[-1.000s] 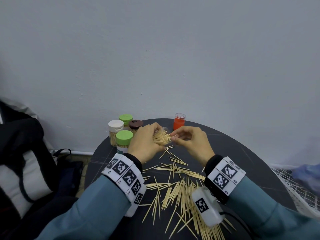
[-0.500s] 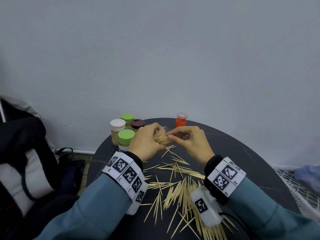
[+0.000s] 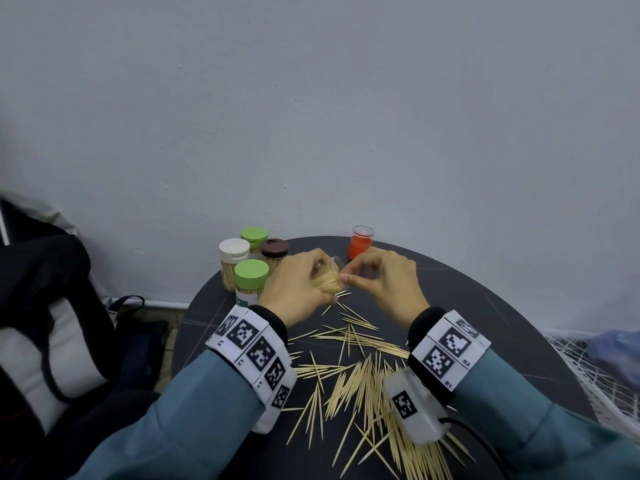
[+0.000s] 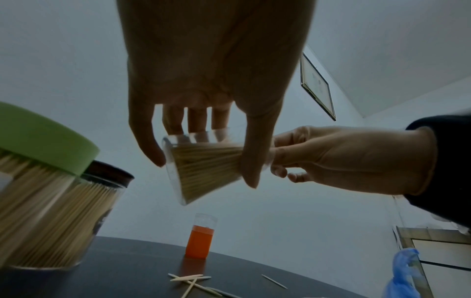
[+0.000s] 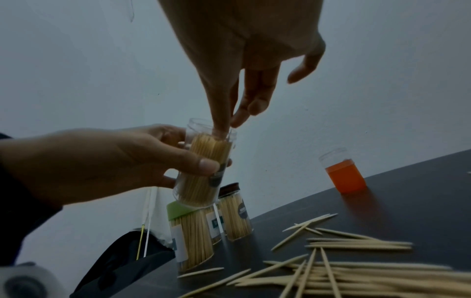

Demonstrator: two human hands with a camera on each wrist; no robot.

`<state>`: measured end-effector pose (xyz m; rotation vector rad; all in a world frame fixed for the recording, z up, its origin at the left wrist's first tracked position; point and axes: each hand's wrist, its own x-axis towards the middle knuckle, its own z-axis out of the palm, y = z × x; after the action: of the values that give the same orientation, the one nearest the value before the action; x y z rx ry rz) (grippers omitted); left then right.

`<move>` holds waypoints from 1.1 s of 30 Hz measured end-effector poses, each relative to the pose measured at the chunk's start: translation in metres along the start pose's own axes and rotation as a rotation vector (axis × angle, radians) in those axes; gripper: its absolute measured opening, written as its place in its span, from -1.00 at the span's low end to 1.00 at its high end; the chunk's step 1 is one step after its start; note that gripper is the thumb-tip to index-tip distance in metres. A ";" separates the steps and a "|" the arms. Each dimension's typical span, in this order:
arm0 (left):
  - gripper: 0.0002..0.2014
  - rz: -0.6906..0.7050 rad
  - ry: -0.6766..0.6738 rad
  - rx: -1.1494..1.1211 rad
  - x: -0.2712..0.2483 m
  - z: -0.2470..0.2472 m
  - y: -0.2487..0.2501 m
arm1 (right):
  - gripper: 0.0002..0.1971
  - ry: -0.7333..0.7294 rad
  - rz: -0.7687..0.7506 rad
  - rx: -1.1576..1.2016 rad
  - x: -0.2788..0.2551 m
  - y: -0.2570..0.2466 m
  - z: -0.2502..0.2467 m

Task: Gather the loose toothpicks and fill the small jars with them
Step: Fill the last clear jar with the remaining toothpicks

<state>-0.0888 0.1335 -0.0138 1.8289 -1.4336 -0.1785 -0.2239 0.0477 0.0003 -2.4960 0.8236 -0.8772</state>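
Hardly anything's shifted, left hand still grips the tilted jar so right hand's pinched fingers can tuck toothpicks in.

Pale, matt wooden toothpicks lie on the dark, smooth, faintly glossy round desk. The clear glossy plastic jar holds more; the green plastic lid looks matt.
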 end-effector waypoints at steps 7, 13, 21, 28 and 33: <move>-0.59 -0.007 -0.058 -0.006 0.000 0.002 0.000 | -0.93 -0.063 -0.004 -0.016 0.002 0.006 -0.002; -0.60 -0.011 -0.069 -0.037 0.000 0.004 0.002 | -0.86 -0.022 0.072 0.091 0.006 0.017 -0.019; -0.60 -0.024 -0.079 -0.060 0.001 0.002 0.004 | -0.51 -0.554 0.631 -0.555 0.000 0.075 -0.042; -0.59 -0.018 -0.097 -0.065 0.004 0.000 0.002 | -0.59 -0.607 0.705 -0.698 -0.003 0.086 -0.037; -0.58 -0.014 -0.105 -0.039 0.003 0.001 0.003 | -0.60 -0.611 0.675 -0.619 -0.004 0.080 -0.028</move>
<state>-0.0907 0.1302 -0.0112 1.8211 -1.4789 -0.3121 -0.2779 -0.0149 -0.0214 -2.4074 1.7066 0.4093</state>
